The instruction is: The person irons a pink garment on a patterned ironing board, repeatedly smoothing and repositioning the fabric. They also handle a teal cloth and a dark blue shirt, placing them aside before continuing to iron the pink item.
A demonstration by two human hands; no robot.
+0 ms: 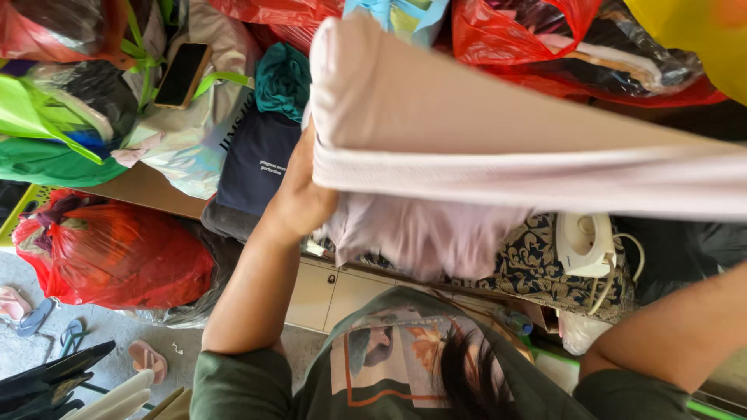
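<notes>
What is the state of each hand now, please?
Left hand: closed on the pale pink cloth.
Right hand: out of view; only the forearm shows.

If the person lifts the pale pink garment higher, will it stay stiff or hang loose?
Probably loose: the pale pink garment already folds over and drapes below the left hand. It looks thin, so likely light for its size. It seems stretched taut towards the right, so it may sag if released.

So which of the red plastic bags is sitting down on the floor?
The red bag at lower left, beside the sandals. The other red bags are piled higher up along the top, among the clothes.
</notes>
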